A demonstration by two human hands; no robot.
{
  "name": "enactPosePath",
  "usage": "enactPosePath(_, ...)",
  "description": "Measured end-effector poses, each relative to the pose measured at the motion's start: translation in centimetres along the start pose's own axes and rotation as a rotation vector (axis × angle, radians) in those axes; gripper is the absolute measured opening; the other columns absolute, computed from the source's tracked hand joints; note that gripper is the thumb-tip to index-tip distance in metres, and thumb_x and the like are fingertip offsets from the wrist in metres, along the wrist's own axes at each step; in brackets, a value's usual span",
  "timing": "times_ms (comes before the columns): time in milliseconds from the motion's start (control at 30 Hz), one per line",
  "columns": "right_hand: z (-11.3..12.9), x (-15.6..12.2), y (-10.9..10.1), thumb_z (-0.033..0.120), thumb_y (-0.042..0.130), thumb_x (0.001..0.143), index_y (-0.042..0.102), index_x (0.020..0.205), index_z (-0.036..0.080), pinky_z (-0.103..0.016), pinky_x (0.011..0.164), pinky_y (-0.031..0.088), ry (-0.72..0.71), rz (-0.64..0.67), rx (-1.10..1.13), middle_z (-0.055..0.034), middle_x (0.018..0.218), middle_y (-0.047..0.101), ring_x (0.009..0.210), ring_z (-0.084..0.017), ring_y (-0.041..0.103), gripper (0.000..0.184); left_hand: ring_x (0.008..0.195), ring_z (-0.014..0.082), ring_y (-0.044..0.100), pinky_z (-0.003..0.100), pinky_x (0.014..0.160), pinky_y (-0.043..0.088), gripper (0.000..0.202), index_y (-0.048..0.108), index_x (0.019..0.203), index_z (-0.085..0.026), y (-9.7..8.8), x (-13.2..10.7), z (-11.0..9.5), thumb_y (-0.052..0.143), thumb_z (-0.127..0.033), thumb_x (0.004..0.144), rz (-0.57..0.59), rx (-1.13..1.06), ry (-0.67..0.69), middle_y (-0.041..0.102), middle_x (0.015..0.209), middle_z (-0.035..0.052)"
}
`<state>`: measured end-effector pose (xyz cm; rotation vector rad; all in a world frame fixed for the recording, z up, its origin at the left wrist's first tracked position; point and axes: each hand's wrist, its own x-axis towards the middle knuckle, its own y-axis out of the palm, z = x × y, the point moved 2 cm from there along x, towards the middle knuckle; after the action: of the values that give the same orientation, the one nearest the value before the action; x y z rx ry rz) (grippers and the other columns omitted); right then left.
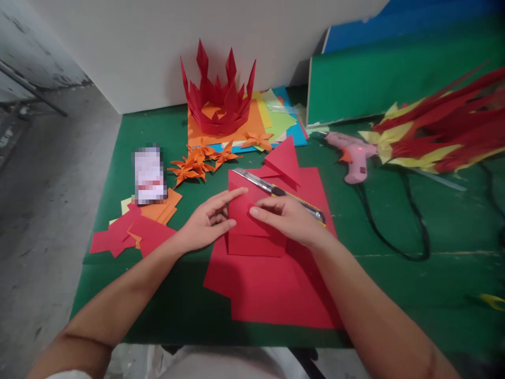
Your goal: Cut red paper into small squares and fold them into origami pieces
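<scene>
So the folded red paper sits mid-bench on top of a stack of bigger red sheets, and both hands are on it. Left hand lies flat on its left edge with fingers stretched out, not gripping anything. Right hand presses down on the right side, fingertips flat on the fold. Just behind the right hand there's a utility knife lying diagonally on the red sheets. Further back: orange paper flowers, a red paper crown on coloured sheets, a pink glue gun to the right, red scraps left, all on the green bench.
</scene>
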<state>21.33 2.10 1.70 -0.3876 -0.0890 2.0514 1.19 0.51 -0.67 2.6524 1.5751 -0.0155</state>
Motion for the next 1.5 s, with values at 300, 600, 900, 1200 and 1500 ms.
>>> enactPosePath(300,0.0,0.2,0.3,0.050,0.059,0.084,0.059,0.067,0.017,-0.026,0.058,0.035,-0.015,0.005,-0.008,0.0019,0.064,0.047,0.061,-0.011,0.040,0.037,0.072,0.0066,0.051,0.020,0.069,0.052,0.055,0.052,0.139,-0.033,0.3,-0.1,-0.7,0.064,-0.022,0.086,0.038,0.085,-0.007,0.042,0.149,0.0105)
enactPosePath(600,0.5,0.1,0.4,0.048,0.060,0.082,0.053,0.058,0.017,-0.025,0.054,0.033,-0.053,-0.065,0.031,0.0029,0.059,0.041,0.057,-0.010,0.036,0.039,0.077,0.0079,0.053,0.020,0.069,0.051,0.055,0.055,0.135,-0.035,0.7,0.1,-0.7,0.067,-0.020,0.084,0.040,-0.017,-0.028,0.045,0.147,0.0086)
enactPosePath(900,0.2,-0.1,-0.5,0.049,0.067,0.075,0.066,0.065,0.017,-0.027,0.058,0.041,0.003,-0.077,0.050,-0.0008,0.063,0.060,0.060,-0.014,0.051,0.033,0.075,0.0083,0.056,0.023,0.073,0.054,0.057,0.059,0.131,-0.035,-0.9,0.7,-0.6,0.075,-0.022,0.079,-0.070,-0.147,0.005,0.049,0.147,0.0046)
enactPosePath(1200,0.9,-1.0,-2.1,0.040,0.070,0.075,0.064,0.057,0.018,-0.026,0.055,0.042,0.045,-0.173,0.056,0.0001,0.055,0.058,0.054,-0.012,0.052,0.029,0.093,0.0145,0.063,0.028,0.081,0.056,0.062,0.058,0.131,-0.035,-2.6,1.1,-0.5,0.080,-0.025,0.074,-0.236,-0.199,0.044,0.049,0.148,0.0028)
enactPosePath(1500,0.3,-0.7,-1.8,0.054,0.074,0.072,0.066,0.073,0.020,-0.026,0.053,0.049,-0.015,-0.298,0.202,0.0009,0.064,0.061,0.053,-0.012,0.056,0.035,0.098,0.0152,0.064,0.030,0.088,0.055,0.069,0.048,0.138,-0.036,-1.6,1.1,0.1,0.079,-0.033,0.076,-0.335,-0.135,0.121,0.043,0.151,0.0047)
